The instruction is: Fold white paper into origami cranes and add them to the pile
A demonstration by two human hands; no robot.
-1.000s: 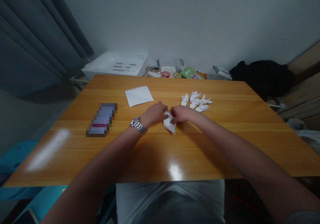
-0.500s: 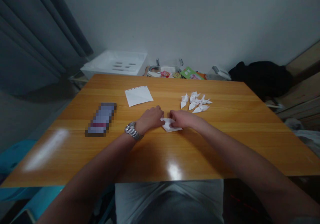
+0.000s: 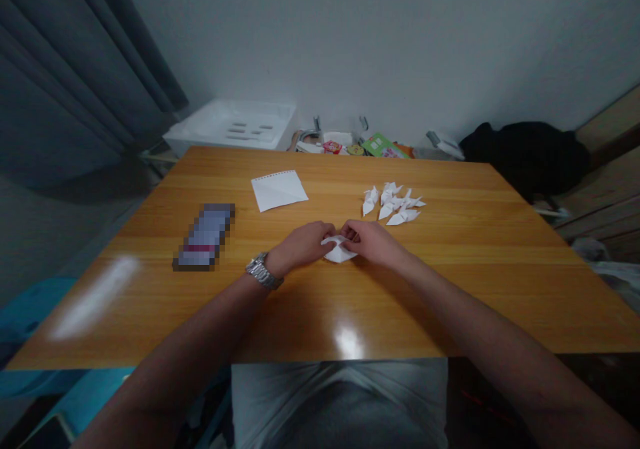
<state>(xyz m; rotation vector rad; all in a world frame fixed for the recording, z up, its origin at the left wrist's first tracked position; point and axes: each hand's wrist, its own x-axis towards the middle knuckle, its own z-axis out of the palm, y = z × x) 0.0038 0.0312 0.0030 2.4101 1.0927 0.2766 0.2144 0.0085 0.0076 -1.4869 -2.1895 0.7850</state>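
Observation:
Between my hands, over the middle of the table, is a small folded piece of white paper (image 3: pixel 339 253). My left hand (image 3: pixel 306 241), with a metal watch (image 3: pixel 263 271) on its wrist, pinches the paper's left side. On the right side, my right hand (image 3: pixel 369 241) grips it between thumb and fingers. The fingers cover the paper's far part. Several folded white paper cranes (image 3: pixel 395 202) lie in a group beyond my right hand. A flat white sheet (image 3: pixel 280 191) with a perforated edge rests beyond my left hand.
A blurred-out phone (image 3: pixel 205 237) lies at the left of the wooden table (image 3: pixel 420 302). Behind the table's far edge stand a white plastic tray (image 3: pixel 200 125) and a green packet or booklet (image 3: pixel 383 145) among small items. A black cloth heap (image 3: pixel 525 152) sits at the far right.
Both hands have shifted their grip on the folded paper, with the fingers curling in closer. The paper's near edge now looks more raised and rounded than flat.

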